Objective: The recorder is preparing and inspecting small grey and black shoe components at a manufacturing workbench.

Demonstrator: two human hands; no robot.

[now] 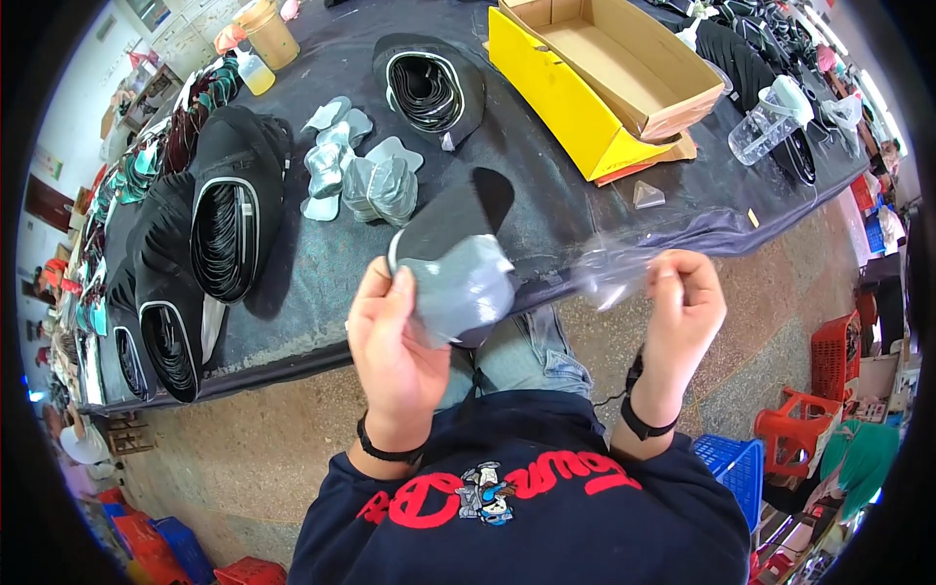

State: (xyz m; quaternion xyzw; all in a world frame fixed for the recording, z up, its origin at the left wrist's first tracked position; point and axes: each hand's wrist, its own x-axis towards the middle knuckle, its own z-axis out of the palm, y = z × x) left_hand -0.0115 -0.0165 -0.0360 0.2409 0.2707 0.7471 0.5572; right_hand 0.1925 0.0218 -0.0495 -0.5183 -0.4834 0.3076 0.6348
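Observation:
My left hand (392,336) grips a black shoe-upper piece (450,219) with a shiny silver patch (463,283) stuck on its near end, held over the table's front edge. To the right, my right hand (685,297) pinches a clear plastic film (609,273) that stretches from the fingers toward the silver patch. Both wrists wear black bands. On the dark table (322,292) behind the left hand lies a pile of silver patches (356,171).
Stacks of black upper pieces (224,234) line the table's left side, another stack (427,90) sits at the back. A yellow-sided cardboard box (595,73) and a clear plastic jug (770,122) stand at the right. Red and blue crates (838,356) sit on the floor.

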